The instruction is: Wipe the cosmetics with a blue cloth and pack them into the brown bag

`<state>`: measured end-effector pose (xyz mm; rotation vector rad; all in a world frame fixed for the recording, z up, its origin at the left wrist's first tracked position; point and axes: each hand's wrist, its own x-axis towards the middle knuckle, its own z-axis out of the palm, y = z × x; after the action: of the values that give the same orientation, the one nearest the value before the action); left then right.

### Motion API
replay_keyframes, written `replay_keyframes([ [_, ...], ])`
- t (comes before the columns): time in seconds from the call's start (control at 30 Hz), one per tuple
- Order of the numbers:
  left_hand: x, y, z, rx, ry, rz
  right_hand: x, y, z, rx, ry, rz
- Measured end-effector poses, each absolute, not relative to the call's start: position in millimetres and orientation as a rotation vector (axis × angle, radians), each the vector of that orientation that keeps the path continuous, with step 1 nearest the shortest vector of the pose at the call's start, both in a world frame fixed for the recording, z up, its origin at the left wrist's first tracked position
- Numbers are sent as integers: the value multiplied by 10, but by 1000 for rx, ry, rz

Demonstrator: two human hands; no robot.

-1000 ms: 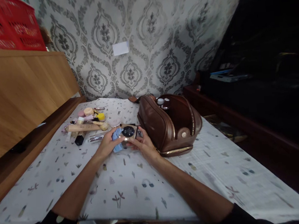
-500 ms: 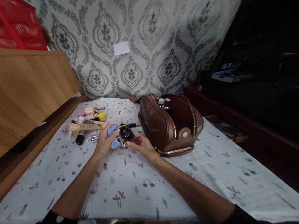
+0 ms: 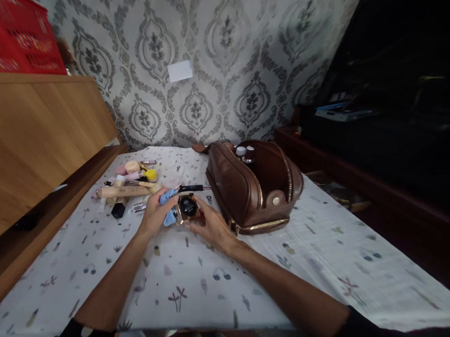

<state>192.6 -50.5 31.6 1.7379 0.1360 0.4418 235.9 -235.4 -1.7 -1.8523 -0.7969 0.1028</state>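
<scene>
My left hand [image 3: 154, 211] is closed on a light blue cloth [image 3: 169, 217], which lies against the left side of a small square compact [image 3: 188, 206] with a black round label. Fingers of my right hand [image 3: 210, 222] grip the compact from its right side. Just behind it lies a black pen-like tube [image 3: 191, 188]. To the right stands a brown leather bag [image 3: 234, 188], unzipped, with a couple of capped bottles [image 3: 249, 154] showing inside.
Several cosmetics, including a beige tube [image 3: 125, 191], a yellow-lidded jar [image 3: 151, 175] and a black-capped bottle [image 3: 118, 209], lie on the patterned cloth [image 3: 202, 274] at left. A wooden cabinet [image 3: 43, 136] bounds the left side.
The compact has turned to lie squarer and shifted slightly left. My right hand's fingers have moved up around its right edge. The whole view has shifted a little.
</scene>
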Motion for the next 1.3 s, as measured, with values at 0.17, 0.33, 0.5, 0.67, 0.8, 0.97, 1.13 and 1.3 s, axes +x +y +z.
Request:
replay_keyframes([
  [0.17, 1921, -557, 298, 1840, 116, 502, 2354, -2358, 25, -2009, -776, 87],
  [0.33, 1920, -556, 274, 1872, 73, 487, 2328, -2361, 86, -2010, -757, 137],
  [0.5, 1882, -576, 301, 1835, -85, 372, 2323, -2362, 87, -2025, -710, 130],
  [0.67, 1844, -585, 317, 1929, -146, 349, 2325, -2365, 70, -2035, -714, 132],
  [0.8, 1846, -579, 316, 2040, -169, 402, 2311, -2368, 83, -2077, -743, 140],
  [0.97, 1846, -608, 334, 2186, -236, 490, 2304, -2371, 98, -2078, -755, 151],
  [1.13, 1830, -678, 309, 2242, -311, 617, 2319, -2362, 66, -2075, -776, 136],
  [1.3, 1850, -736, 229, 2229, -401, 810, 2313, -2352, 78, -2102, -784, 107],
])
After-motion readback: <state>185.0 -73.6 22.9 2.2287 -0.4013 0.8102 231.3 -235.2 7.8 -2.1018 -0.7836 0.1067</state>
